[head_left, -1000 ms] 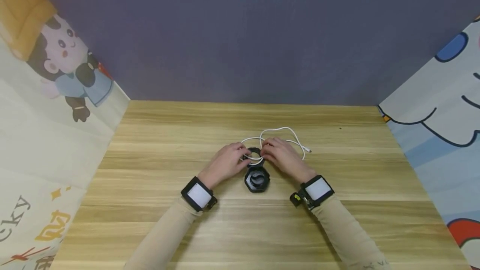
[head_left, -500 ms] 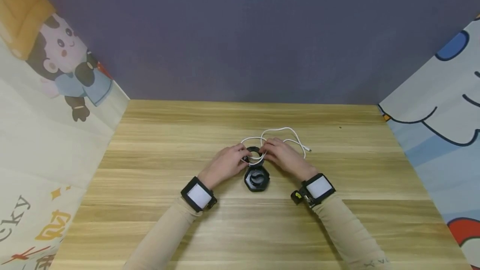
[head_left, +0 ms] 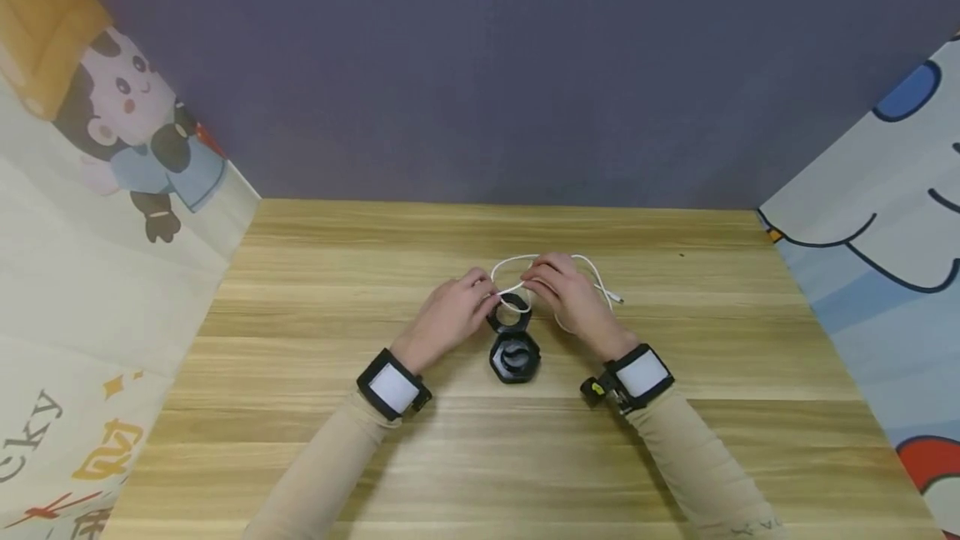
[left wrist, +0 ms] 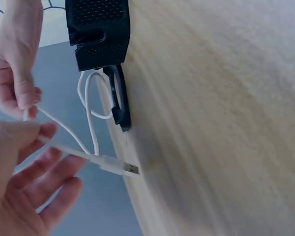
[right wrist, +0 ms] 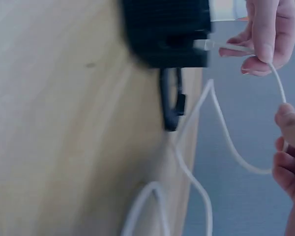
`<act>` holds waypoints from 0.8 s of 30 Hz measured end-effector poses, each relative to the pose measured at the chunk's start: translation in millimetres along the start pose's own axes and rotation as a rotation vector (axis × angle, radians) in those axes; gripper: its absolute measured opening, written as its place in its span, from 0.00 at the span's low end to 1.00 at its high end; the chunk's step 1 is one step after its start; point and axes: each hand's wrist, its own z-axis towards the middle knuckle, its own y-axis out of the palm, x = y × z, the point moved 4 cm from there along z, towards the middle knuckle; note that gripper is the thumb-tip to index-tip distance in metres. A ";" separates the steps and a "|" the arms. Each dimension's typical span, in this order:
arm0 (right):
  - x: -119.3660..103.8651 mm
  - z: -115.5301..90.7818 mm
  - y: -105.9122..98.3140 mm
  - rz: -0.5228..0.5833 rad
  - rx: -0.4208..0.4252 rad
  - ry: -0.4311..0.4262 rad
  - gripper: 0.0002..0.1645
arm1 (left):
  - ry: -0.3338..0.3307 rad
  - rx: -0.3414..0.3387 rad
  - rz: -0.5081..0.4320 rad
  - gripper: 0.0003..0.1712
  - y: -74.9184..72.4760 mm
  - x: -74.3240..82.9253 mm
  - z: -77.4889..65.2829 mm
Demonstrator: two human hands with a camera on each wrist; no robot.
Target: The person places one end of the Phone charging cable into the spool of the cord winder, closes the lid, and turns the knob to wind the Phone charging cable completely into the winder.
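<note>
A white USB cable (head_left: 512,288) is stretched between both hands above the table. My left hand (head_left: 448,315) pinches it close behind its USB plug (left wrist: 117,166), which sticks out past the fingers in the left wrist view. With thumb and fingertips, my right hand (head_left: 576,302) pinches the cable a short way along, as the right wrist view shows. Loops of the cable hang below and behind the hands. Nearer the person stands a black hexagonal case (head_left: 514,358), with an open black ring (head_left: 510,317) joined at its far side. Some cable overlaps that ring in the head view.
The cable's other end (head_left: 617,298) lies on the wooden table (head_left: 480,457) to the right of the hands. A dark blue-grey panel (head_left: 480,73) rises behind the table. Printed cartoon sheets stand at the left (head_left: 150,123) and right (head_left: 862,215).
Both hands have moved away from the person, the right one more. The cable has shifted from across the black ring to its far side, now drawn straight between the hands. The case stays put.
</note>
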 end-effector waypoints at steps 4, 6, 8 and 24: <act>-9.2 6.8 -10.7 0.010 0.088 -0.022 0.08 | 0.000 0.095 -0.053 0.09 -9.5 6.4 2.6; -14.1 8.9 -14.2 0.015 0.109 -0.035 0.09 | 0.003 0.130 -0.090 0.10 -13.5 10.2 4.4; -19.9 10.8 -16.5 0.014 0.114 -0.058 0.10 | 0.015 0.162 -0.129 0.10 -17.0 14.5 6.8; -44.7 19.3 -34.8 0.010 0.229 -0.135 0.08 | 0.121 0.392 -0.206 0.04 -40.7 34.1 11.2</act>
